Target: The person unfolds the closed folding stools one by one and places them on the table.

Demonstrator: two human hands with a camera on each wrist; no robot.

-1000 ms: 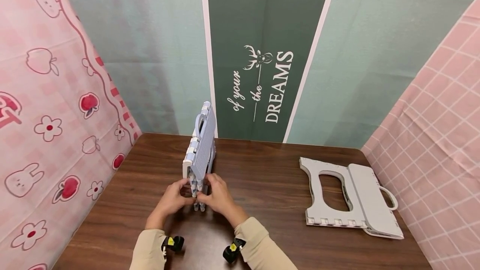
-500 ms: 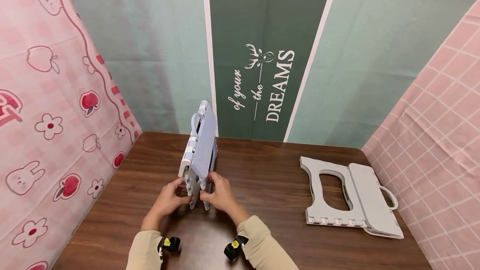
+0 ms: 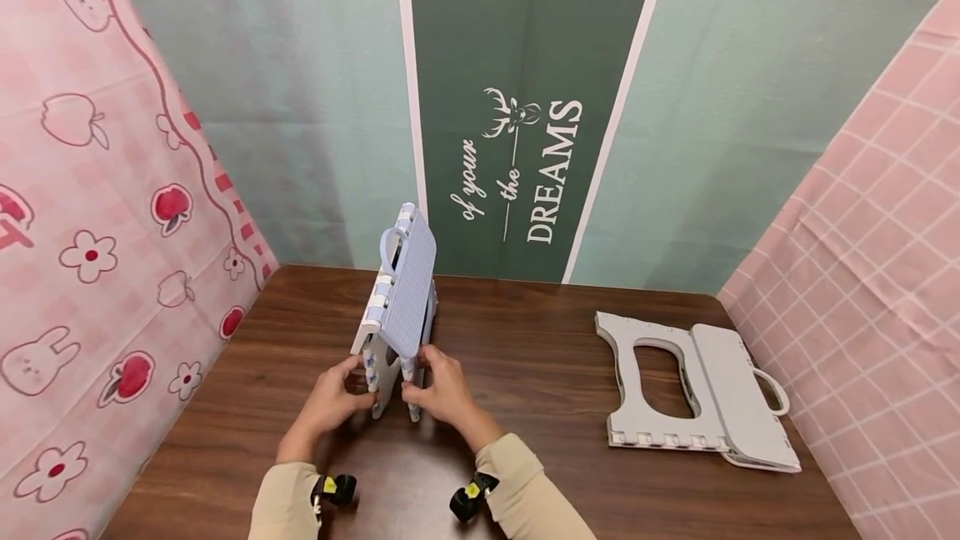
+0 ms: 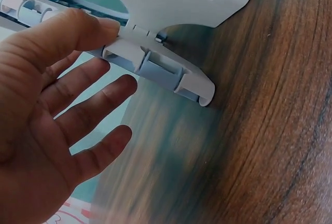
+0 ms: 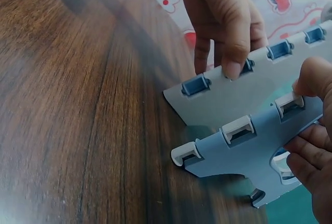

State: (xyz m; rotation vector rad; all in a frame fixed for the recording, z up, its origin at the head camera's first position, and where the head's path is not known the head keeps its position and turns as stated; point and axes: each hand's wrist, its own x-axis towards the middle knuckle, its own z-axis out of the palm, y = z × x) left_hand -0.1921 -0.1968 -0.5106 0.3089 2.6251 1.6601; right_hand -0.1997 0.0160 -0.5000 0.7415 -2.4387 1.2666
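Observation:
A light-blue and white folding stool (image 3: 411,294) stands part-unfolded on the wooden table, its ribbed seat still bent and its handle loop up on the left. My left hand (image 3: 330,400) pinches the near edge of the white leg panel (image 4: 155,71), thumb on the inner side; its other fingers spread loosely outside in the left wrist view. My right hand (image 3: 446,390) grips the blue leg panel (image 5: 223,154), thumb at the edge and fingers round the outer face. Between the two panels a wedge-shaped gap shows.
A second folding stool (image 3: 663,386), whitish and folded flat, lies on the right of the brown table (image 3: 525,457). A green cloth (image 3: 300,107) hangs behind the table, with pink patterned cloths (image 3: 112,290) at the sides.
The stool's two leg panels have spread apart from nearly closed. My left hand has moved left with the white panel, the right stays almost in place, and the seat has flattened somewhat.

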